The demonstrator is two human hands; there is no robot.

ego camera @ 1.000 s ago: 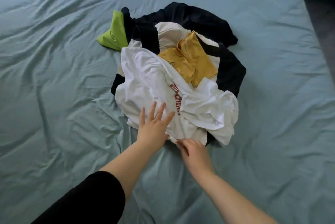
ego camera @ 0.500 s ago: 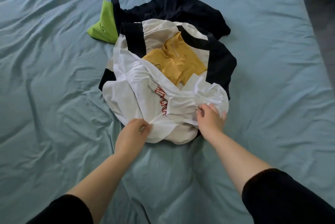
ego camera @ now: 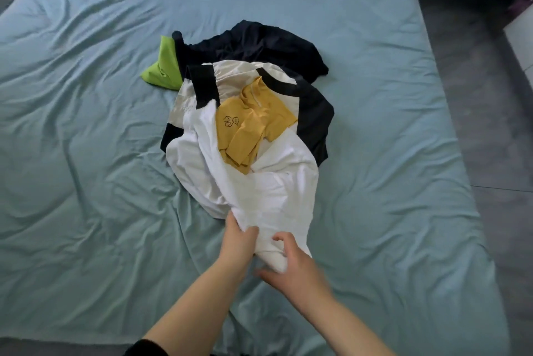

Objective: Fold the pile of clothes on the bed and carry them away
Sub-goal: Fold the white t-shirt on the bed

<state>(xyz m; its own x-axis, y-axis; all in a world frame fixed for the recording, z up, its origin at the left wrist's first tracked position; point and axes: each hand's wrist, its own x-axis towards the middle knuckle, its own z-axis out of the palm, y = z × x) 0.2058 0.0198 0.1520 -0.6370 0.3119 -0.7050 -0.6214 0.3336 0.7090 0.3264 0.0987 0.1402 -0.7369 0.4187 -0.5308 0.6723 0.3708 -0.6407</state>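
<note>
A pile of clothes lies in the middle of the bed (ego camera: 86,153). On top and nearest me is a white shirt (ego camera: 268,188), bunched and drawn toward me. My left hand (ego camera: 238,243) grips its near edge. Just to the right, my right hand (ego camera: 291,266) clutches the rolled end of the same shirt. Behind it sit a small yellow garment (ego camera: 253,122) with a printed outline, a cream and black garment (ego camera: 230,79), a dark navy garment (ego camera: 259,44) and a green one (ego camera: 164,67) at the far left.
The bed carries a wrinkled light blue sheet. Its right edge drops to a grey floor (ego camera: 490,125). A white piece of furniture (ego camera: 522,44) stands at the far right.
Both hands have come together at the near end of the white shirt and pulled it toward me. The red print on the shirt is now hidden.
</note>
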